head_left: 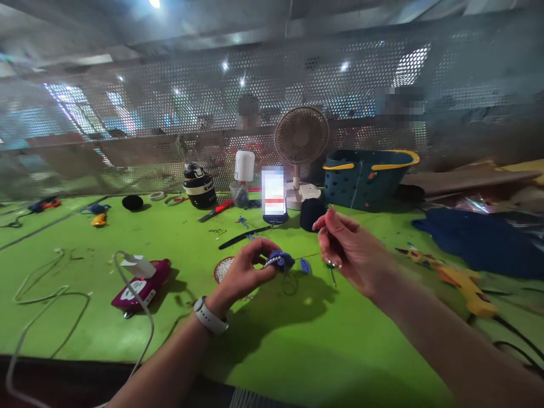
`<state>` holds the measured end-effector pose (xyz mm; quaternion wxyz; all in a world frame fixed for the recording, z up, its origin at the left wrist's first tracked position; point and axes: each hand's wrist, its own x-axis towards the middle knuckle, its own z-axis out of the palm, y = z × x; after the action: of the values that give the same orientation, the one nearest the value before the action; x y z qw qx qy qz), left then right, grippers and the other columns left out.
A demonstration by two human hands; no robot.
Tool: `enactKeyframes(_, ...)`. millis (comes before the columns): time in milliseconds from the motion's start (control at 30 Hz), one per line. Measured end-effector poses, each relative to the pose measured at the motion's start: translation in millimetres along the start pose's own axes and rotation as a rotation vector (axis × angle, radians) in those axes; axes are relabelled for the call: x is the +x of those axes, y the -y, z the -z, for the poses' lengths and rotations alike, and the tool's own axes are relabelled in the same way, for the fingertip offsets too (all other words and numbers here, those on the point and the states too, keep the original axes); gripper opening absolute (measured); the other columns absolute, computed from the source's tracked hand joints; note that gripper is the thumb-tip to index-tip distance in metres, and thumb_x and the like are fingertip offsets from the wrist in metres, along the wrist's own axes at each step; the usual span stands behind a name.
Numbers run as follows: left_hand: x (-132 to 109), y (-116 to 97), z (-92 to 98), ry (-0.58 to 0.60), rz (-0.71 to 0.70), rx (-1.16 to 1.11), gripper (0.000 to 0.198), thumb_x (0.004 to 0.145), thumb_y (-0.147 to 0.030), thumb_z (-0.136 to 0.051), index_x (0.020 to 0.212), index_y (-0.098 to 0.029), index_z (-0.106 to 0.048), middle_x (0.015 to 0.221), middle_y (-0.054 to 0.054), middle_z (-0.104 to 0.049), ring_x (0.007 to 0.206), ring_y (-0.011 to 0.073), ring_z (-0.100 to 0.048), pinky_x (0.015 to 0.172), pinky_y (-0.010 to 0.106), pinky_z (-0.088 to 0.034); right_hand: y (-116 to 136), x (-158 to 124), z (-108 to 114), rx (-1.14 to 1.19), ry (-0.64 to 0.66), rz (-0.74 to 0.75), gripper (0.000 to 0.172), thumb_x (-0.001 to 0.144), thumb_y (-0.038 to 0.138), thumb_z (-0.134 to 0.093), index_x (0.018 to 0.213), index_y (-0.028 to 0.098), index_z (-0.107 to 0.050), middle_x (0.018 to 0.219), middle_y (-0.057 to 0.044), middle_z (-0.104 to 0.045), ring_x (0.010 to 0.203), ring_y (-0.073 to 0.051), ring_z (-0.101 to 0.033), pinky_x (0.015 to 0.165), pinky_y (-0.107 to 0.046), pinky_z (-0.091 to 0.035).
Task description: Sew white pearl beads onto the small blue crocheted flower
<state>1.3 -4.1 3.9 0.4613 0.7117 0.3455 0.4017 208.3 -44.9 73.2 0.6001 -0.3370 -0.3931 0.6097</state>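
My left hand (249,267), with a white band (210,317) on its wrist, pinches a small blue-purple fabric or yarn piece (282,260) edged with a row of pearl-like beads. A thin loop of thread hangs below this piece. To its right my right hand (351,249) is raised with fingers closed together; whatever it holds is too small to make out. A faint thread seems to run toward that hand. Partly behind my left hand sits a red-rimmed dish (217,272) of white beads. A small blue leaf-shaped piece (305,266) lies between the hands.
A phone (274,198) stands ahead, before a fan (301,136). A dark basket (363,184) and blue cloth (476,241) are right, with a yellow glue gun (467,283). Left lies a magenta power strip (147,286) with a white cable. A dark jug (199,187) stands behind.
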Motion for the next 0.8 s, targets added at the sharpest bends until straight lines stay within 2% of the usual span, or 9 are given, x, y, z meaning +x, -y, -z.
enactKeyframes(100, 0, -1, 1.3, 0.007, 0.042, -0.099, 0.028, 0.073, -0.017, -0.068, 0.099, -0.014, -0.06, 0.094, 0.005, -0.066, 0.083, 0.0156, -0.062, 0.073, 0.028, -0.05, -1, -3, 3, -0.084, 0.095, -0.014, 0.033, 0.075, 0.05, -0.073, 0.072, 0.018, -0.064, 0.045, 0.007, -0.053, 0.032, -0.002, -0.038, 0.032, -0.014, -0.029)
enactKeyframes(200, 1, -1, 1.4, -0.007, 0.09, -0.207, 0.03, 0.073, -0.019, -0.07, 0.1, -0.015, -0.059, 0.094, 0.004, -0.065, 0.075, 0.0123, -0.063, 0.066, 0.024, -0.051, 0, -5, 7, -0.177, 0.16, -0.079, 0.035, 0.078, 0.053, -0.068, 0.081, 0.019, -0.066, 0.052, 0.005, -0.057, 0.035, -0.005, -0.047, 0.035, -0.017, -0.039)
enactKeyframes(300, 1, -1, 0.7, -0.016, 0.14, -0.267, 0.033, 0.07, -0.022, -0.072, 0.099, -0.015, -0.058, 0.096, 0.004, -0.064, 0.067, 0.0099, -0.063, 0.058, 0.021, -0.051, 3, -7, 11, -0.199, 0.222, -0.142, 0.037, 0.078, 0.054, -0.068, 0.093, 0.02, -0.068, 0.064, 0.003, -0.062, 0.049, -0.011, -0.061, 0.052, -0.027, -0.056)
enactKeyframes(400, 1, -3, 0.2, -0.006, 0.169, -0.273, 0.035, 0.07, -0.024, -0.074, 0.099, -0.015, -0.056, 0.095, 0.004, -0.064, 0.061, 0.01, -0.064, 0.049, 0.019, -0.049, 7, -6, 14, -0.166, 0.215, -0.09, 0.035, 0.076, 0.049, -0.073, 0.096, 0.021, -0.071, 0.069, 0.002, -0.065, 0.062, -0.012, -0.066, 0.068, -0.028, -0.059)
enactKeyframes(500, 2, -5, 0.8, 0.011, 0.176, -0.252, 0.034, 0.07, -0.025, -0.073, 0.098, -0.015, -0.056, 0.093, 0.004, -0.063, 0.051, 0.0076, -0.06, 0.038, 0.016, -0.043, 15, -5, 13, -0.131, 0.119, 0.021, 0.034, 0.068, 0.045, -0.081, 0.09, 0.02, -0.073, 0.066, 0.003, -0.065, 0.057, -0.008, -0.063, 0.066, -0.022, -0.058)
enactKeyframes(600, 3, -4, 2.2, 0.009, 0.155, -0.251, 0.035, 0.068, -0.025, -0.074, 0.096, -0.013, -0.058, 0.091, 0.003, -0.062, 0.049, 0.0049, -0.054, 0.037, 0.016, -0.045, 27, -4, 12, -0.105, -0.022, 0.078, 0.033, 0.063, 0.045, -0.083, 0.079, 0.019, -0.073, 0.052, 0.007, -0.058, 0.037, -0.001, -0.046, 0.051, -0.017, -0.053)
enactKeyframes(700, 4, -3, 3.1, 0.009, 0.158, -0.237, 0.036, 0.067, -0.025, -0.075, 0.097, -0.012, -0.06, 0.085, 0.003, -0.063, 0.05, 0.0054, -0.052, 0.036, 0.015, -0.042, 41, -5, 11, -0.094, -0.179, 0.102, 0.024, 0.074, 0.042, -0.077, 0.073, 0.019, -0.07, 0.04, 0.011, -0.045, 0.027, 0.001, -0.029, 0.041, -0.016, -0.044)
enactKeyframes(800, 5, -4, 3.0, -0.001, 0.171, -0.234, 0.036, 0.066, -0.025, -0.076, 0.096, -0.011, -0.061, 0.081, 0.003, -0.064, 0.052, 0.0066, -0.054, 0.038, 0.015, -0.042, 56, -5, 10, -0.264, -0.282, 0.195, 0.028, 0.087, 0.043, -0.062, 0.071, 0.021, -0.067, 0.037, 0.011, -0.035, 0.027, 0.0, -0.024, 0.044, -0.02, -0.045)
